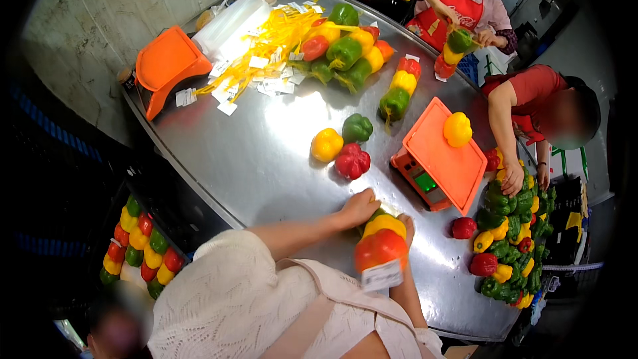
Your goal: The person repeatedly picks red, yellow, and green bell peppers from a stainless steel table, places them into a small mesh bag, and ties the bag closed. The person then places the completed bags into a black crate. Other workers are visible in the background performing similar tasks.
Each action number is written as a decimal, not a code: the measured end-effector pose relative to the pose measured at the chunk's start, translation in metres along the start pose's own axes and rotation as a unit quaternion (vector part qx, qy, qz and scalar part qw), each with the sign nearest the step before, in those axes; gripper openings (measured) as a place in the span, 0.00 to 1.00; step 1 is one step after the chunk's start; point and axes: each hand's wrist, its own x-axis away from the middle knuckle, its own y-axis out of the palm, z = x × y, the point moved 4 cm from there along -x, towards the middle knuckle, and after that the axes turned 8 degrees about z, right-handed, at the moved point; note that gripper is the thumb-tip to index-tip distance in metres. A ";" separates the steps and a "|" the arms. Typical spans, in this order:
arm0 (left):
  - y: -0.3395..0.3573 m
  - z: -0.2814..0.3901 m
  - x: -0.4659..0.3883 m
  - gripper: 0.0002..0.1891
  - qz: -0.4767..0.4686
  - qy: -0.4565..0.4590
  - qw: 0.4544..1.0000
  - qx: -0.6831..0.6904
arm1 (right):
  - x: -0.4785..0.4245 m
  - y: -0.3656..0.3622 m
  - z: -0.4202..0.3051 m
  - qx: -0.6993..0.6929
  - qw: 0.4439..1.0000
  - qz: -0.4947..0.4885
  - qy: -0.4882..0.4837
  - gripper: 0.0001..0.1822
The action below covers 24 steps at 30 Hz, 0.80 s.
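Observation:
Close to my body, my left hand (358, 209) and my right hand (408, 229) grip the end of a net bag of bell peppers (381, 249). A red pepper, a yellow one and a partly hidden green one line up in it, and a white printed label (382, 275) hangs at the red end. My right fingers are partly hidden behind the bag. Beyond my hands, a loose yellow pepper (327, 144), a green pepper (357, 127) and a red pepper (352, 161) sit together on the steel table (224, 144).
An orange scale (438, 154) carries a yellow pepper (457, 129). Loose peppers (513, 244) heap at right, under a co-worker's hand (512, 179). Another person holds a bagged set (452, 52). Yellow nets (264, 50), filled bags (344, 50) and an orange scale (169, 65) lie farther back.

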 end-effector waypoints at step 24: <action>-0.054 0.254 0.091 0.11 -0.223 0.648 0.718 -0.121 | 0.182 0.036 -0.285 0.486 0.581 -0.149 -0.636 0.06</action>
